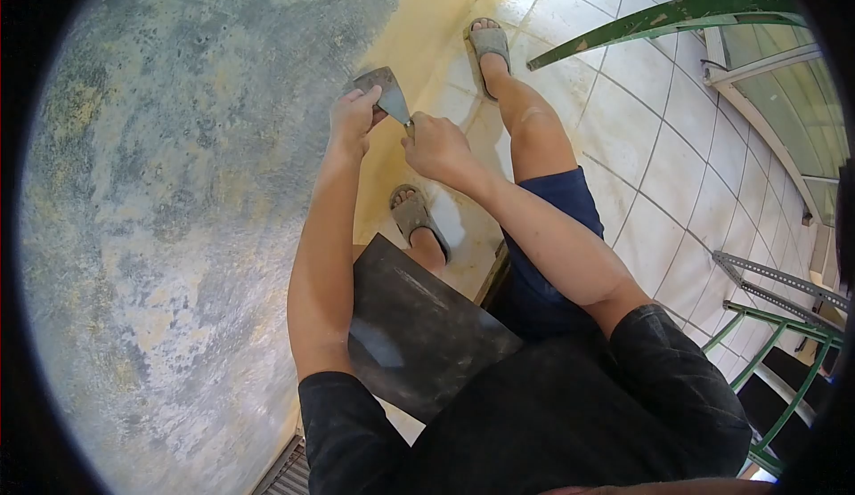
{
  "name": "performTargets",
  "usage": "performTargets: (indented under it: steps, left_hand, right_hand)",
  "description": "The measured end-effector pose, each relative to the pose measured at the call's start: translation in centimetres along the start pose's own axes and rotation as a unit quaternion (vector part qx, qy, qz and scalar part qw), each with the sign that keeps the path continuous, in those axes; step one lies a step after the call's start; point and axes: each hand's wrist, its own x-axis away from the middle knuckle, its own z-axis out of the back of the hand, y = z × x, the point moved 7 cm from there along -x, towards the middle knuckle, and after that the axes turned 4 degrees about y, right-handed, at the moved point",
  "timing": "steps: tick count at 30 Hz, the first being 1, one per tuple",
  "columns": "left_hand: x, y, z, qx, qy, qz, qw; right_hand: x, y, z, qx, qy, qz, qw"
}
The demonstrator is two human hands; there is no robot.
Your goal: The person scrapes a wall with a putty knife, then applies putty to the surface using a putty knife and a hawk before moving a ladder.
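A wide-bladed scraper is between my two hands, close to the wall in front of me. My right hand is closed around its handle. My left hand pinches the side of the blade, thumb on the near face and fingers curled behind it. The blade's far edge overlaps the mottled grey-green wall, near where that coating gives way to a plain yellow band. A dark flat board slants below my left forearm, partly covered by my black shirt.
My sandalled feet rest on white floor tiles beside the wall. A curved green piece with chipped paint juts in from the upper right. Green metal framing and a perforated grey bar stand at the right.
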Motion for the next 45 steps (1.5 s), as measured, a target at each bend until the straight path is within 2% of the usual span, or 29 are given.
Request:
performTargets:
  steps: [6, 8, 11, 15, 18, 21, 23, 24, 26, 27, 29, 36, 38, 39, 41, 45]
  left_hand:
    - [1.4, 1.9, -0.9, 0.024, 0.012, -0.026, 0.999]
    - [1.4, 2.2, -0.7, 0.016, 0.031, -0.049, 0.998]
    - [1.4, 2.2, -0.3, 0.004, 0.042, -0.061, 0.997]
    - [1.5, 2.1, -0.1, 0.028, 0.032, -0.063, 0.997]
    - [1.7, 1.8, 0.5, 0.062, 0.077, -0.04, 0.994]
    - [1.2, 1.3, 0.2, 0.095, 0.037, -0.028, 0.994]
    - [0.9, 0.5, -0.7, -0.028, -0.04, -0.011, 0.999]
    - [1.1, 0.3, -0.9, -0.028, -0.041, -0.01, 0.999]
    - [1.4, 0.1, -1.2, -0.128, -0.028, -0.046, 0.99]
    - [1.6, 0.1, -1.4, -0.129, -0.029, -0.044, 0.99]
    - [2.0, 0.4, -2.1, -0.091, -0.054, -0.06, 0.993]
    - [2.2, 0.9, -2.1, -0.15, 0.013, -0.121, 0.981]
    - [1.4, 0.9, -1.4, -0.292, 0.058, -0.158, 0.942]
    - [1.4, 0.9, -1.4, -0.292, 0.057, -0.156, 0.942]
    - [2.0, 1.8, -1.5, -0.374, 0.095, -0.231, 0.893]
    - [3.0, 3.0, -1.6, -0.385, 0.112, -0.235, 0.886]
  right_hand:
    - [-0.3, 1.5, -0.2, 0.055, -0.024, -0.009, 0.998]
    - [-0.3, 1.4, -0.2, 0.058, 0.006, 0.03, 0.998]
    - [-0.1, 1.1, 0.0, 0.052, 0.005, 0.032, 0.998]
    - [-0.3, 0.8, -0.1, 0.057, -0.033, 0.008, 0.998]
    - [-0.6, 1.2, -1.1, 0.05, -0.045, -0.004, 0.998]
    - [-1.1, 1.4, -2.2, 0.014, -0.03, -0.019, 0.999]
    - [-1.5, 1.4, -2.4, -0.068, -0.008, -0.039, 0.997]
    - [-1.6, 1.3, -2.5, -0.068, -0.009, -0.041, 0.997]
    - [-1.8, 1.4, -3.1, -0.266, -0.035, -0.087, 0.959]
    - [-1.8, 1.1, -2.6, -0.266, -0.035, -0.089, 0.959]
    - [-1.5, 1.1, -2.7, -0.417, -0.068, -0.186, 0.887]
    - [-1.9, 2.0, -3.2, -0.441, -0.044, -0.227, 0.867]
    - [-1.9, 2.3, -4.0, -0.508, -0.062, -0.256, 0.82]
    - [-1.8, 2.2, -4.0, -0.508, -0.061, -0.258, 0.82]
    - [-1.4, 2.1, -4.0, -0.533, -0.044, -0.273, 0.8]
    - [-0.7, 1.2, -3.4, -0.512, -0.02, -0.296, 0.806]
